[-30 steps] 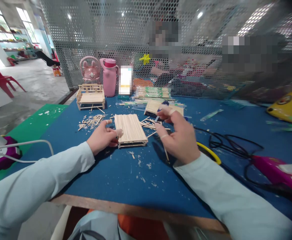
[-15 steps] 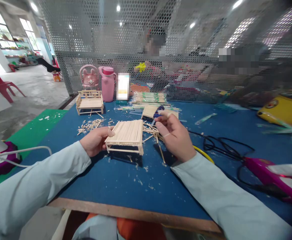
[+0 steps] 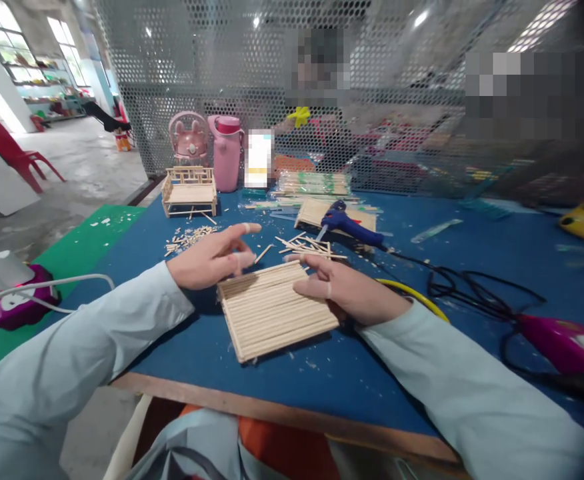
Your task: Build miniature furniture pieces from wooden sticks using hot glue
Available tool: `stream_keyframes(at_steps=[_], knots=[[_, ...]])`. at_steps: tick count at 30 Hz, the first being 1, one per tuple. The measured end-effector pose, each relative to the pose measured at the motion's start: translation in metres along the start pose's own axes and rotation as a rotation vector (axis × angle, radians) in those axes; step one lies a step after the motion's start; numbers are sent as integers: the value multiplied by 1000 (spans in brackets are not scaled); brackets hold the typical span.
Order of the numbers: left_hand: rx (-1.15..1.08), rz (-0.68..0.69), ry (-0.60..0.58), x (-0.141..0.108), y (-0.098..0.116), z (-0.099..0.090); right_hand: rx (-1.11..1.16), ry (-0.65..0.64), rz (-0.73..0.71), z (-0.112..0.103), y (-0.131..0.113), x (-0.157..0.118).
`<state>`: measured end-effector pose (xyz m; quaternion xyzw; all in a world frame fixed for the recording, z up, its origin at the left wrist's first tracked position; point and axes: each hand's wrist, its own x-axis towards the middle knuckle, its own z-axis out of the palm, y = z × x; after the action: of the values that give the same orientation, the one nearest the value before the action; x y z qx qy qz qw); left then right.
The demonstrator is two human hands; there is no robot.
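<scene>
A miniature bed-like frame made of wooden sticks (image 3: 277, 310) lies turned on the blue table in front of me, its slatted top facing up. My right hand (image 3: 339, 283) grips its right back corner, thumb on top and other fingers partly hidden behind. My left hand (image 3: 217, 257) hovers by the left back edge with fingers apart, holding nothing; tape-like bands wrap some fingertips. A dark blue glue gun (image 3: 345, 223) rests against a second stick panel (image 3: 312, 213) beyond my right hand. Loose sticks (image 3: 312, 245) and short stick pieces (image 3: 189, 240) are scattered behind the frame.
A finished-looking miniature stick bench (image 3: 191, 193) stands back left, near a pink bottle (image 3: 227, 157) and a phone (image 3: 259, 160). Bagged sticks (image 3: 315, 183) lie before a perforated metal screen. Black cable (image 3: 452, 287) and a purple power strip (image 3: 557, 340) are on the right. A person sits beyond the screen.
My left hand has let go of the stick frame, which is turned and lower on the table. My right hand has moved from beside the glue gun to the frame. The camera view has shifted.
</scene>
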<state>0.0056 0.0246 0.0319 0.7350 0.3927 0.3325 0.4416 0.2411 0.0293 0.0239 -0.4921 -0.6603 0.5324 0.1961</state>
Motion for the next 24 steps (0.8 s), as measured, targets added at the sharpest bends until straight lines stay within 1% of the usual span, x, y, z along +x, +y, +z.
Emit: stream_keyframes(at_steps=[2, 4, 6, 7, 9, 11, 13, 15, 16, 19, 20, 21, 22, 23, 24], knots=[[112, -1, 164, 2, -7, -5, 53, 7, 73, 4, 4, 1], [143, -91, 293, 4, -15, -10, 118, 17, 116, 6, 7, 3], [156, -194, 365, 5, -21, -12, 157, 36, 153, 7, 8, 4], [179, -229, 381, 5, -23, -12, 171, 64, 169, 8, 8, 5], [261, -257, 384, 4, -24, -11, 201, 131, 200, 7, 6, 6], [337, -258, 360, 2, -21, -8, 223, 175, 227, 7, 3, 6], [396, -234, 327, -2, -15, -5, 206, 176, 232, 7, 1, 5], [486, -162, 319, -8, -10, -1, 134, 189, 204, 6, 0, 4], [549, -98, 342, -11, -7, 2, 96, 212, 184, 4, 0, 3], [693, 198, 472, -22, 1, 10, 27, 323, 140, -5, 2, 3], [718, 310, 483, -25, 3, 14, 14, 361, 124, -9, 3, 4], [751, 412, 447, -28, 4, 17, -5, 395, 97, -13, 4, 4], [799, 498, 366, -30, 5, 21, -25, 421, 64, -16, 6, 5], [859, 554, 265, -31, 6, 25, -44, 436, 27, -19, 8, 7], [927, 578, 160, -32, 6, 29, -58, 438, -8, -20, 10, 8]])
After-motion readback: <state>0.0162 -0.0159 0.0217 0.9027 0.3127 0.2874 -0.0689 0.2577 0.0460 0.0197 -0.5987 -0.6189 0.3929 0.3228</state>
